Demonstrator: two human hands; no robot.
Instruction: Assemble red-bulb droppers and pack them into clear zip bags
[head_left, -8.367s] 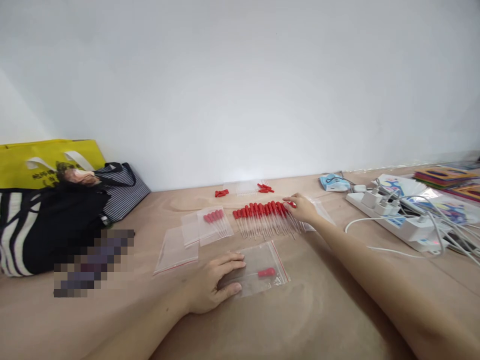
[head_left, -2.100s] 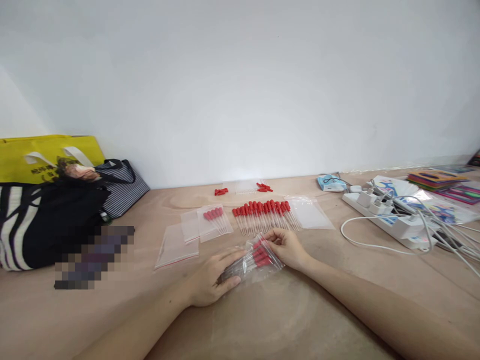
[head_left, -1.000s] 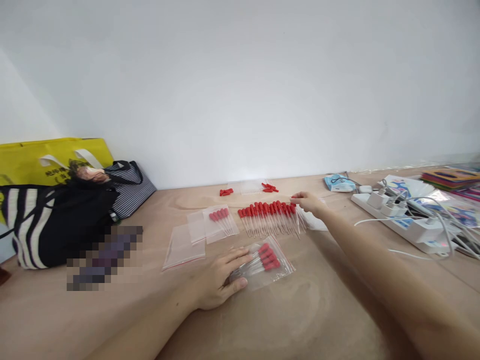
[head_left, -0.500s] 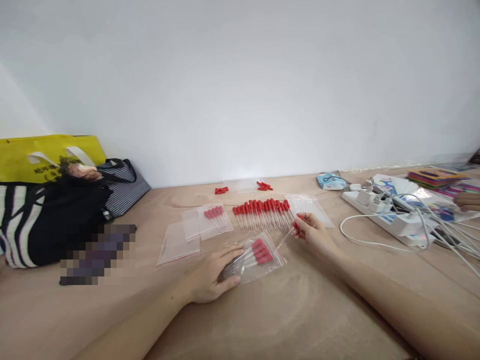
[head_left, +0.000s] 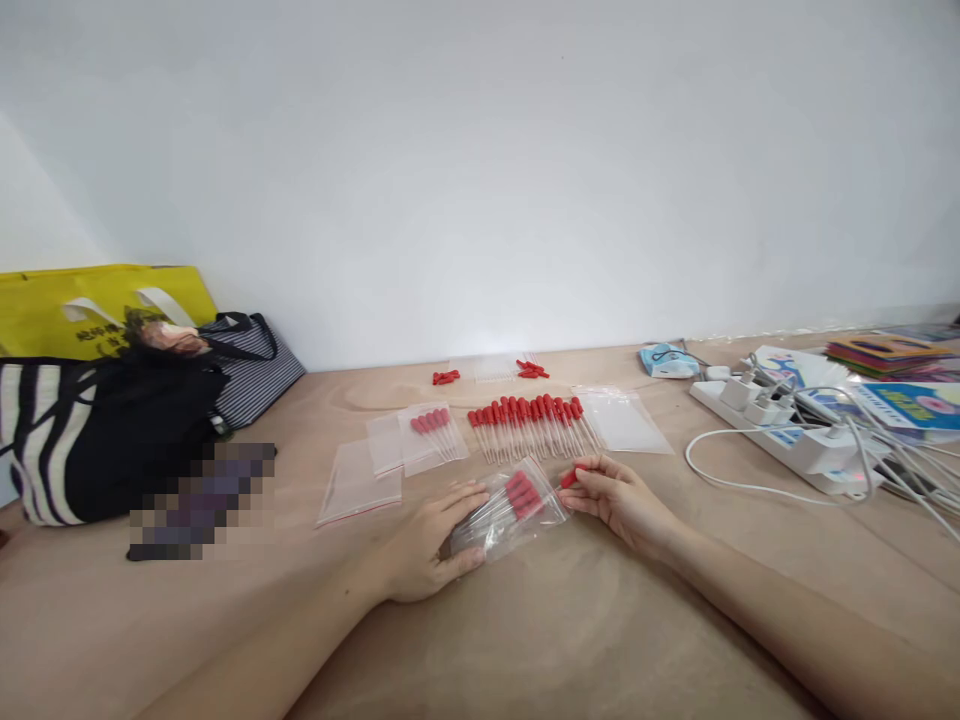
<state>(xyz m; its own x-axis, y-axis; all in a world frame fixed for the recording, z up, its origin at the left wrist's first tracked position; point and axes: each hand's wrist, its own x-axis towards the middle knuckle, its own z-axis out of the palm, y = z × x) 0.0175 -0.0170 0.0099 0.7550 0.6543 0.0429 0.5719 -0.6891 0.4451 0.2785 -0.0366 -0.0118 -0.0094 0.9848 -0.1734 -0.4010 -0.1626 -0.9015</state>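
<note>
My left hand (head_left: 439,545) holds down a clear zip bag (head_left: 495,542), fingers on its upper edge and thumb along the lower. Inside lie several glass droppers with red rubber bulbs (head_left: 523,497). At the bag's right-hand mouth, my right hand (head_left: 611,500) pinches another dropper by its red bulb (head_left: 574,477); its glass tube points left into the mouth. Just behind, a row of red-bulbed droppers (head_left: 525,425) lies side by side on the table. Left of that row, a zip bag holding several droppers (head_left: 431,440) rests beside flat bags (head_left: 358,488).
An unfilled-looking bag (head_left: 626,422) lies right of the row. Loose red bulbs (head_left: 445,378) sit near the wall. On the right are a power strip (head_left: 787,435) with tangled white cables, a blue mask (head_left: 667,360) and coloured cards (head_left: 885,355). Bags (head_left: 97,430) crowd the left.
My right hand has moved left and slightly down, bringing the dropper from beside the row to the bag's mouth. My left hand stays on the bag.
</note>
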